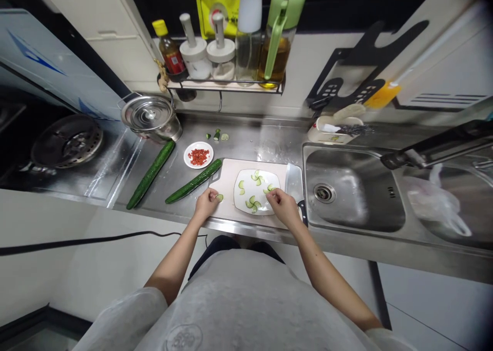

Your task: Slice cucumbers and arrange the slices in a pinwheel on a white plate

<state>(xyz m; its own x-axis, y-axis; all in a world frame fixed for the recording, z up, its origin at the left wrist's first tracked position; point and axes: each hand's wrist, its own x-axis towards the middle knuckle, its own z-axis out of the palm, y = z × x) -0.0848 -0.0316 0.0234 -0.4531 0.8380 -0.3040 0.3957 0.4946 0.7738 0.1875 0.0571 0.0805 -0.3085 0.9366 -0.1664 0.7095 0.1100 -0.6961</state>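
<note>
My left hand [207, 203] is closed in a pinch on a small cucumber slice [220, 197], over the left side of the pale cutting board [227, 167]. A white squarish plate [241, 206] rests on that board, bearing thin cucumber slices in small fanned clusters, one of them a front cluster [253, 203]. At the plate's right edge, the pinched fingers of my right hand [284, 207] are on a cucumber slice [269, 188]. Just beyond that hand lies a kitchen knife [294, 180] along the board's right side, its black handle toward me.
Two whole-looking cucumbers, one farther left [151, 174] and one nearer the board [193, 181], flank a small plate of chopped red pieces [198, 155]. Cucumber ends [217, 135] lie behind. A lidded steel pot [152, 117] stands left, the sink [354, 187] right, a bottle rack [231, 85] above.
</note>
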